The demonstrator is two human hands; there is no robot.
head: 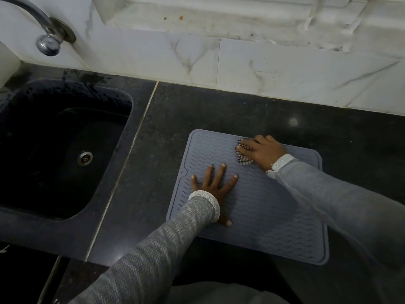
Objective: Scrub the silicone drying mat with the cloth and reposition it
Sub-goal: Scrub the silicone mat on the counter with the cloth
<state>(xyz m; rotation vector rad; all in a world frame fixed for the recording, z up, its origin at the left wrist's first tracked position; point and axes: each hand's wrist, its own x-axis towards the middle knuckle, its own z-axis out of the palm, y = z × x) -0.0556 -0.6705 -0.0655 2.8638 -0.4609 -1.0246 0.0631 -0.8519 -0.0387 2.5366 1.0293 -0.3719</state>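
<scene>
No legible text, labels, brand marks, numbers or signs are showing on any surface in the head view.

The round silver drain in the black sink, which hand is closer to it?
Left. The left hand lies flat on the grey silicone mat's near-sink side; the right hand, pressing the checked cloth, is farther from the drain.
</scene>
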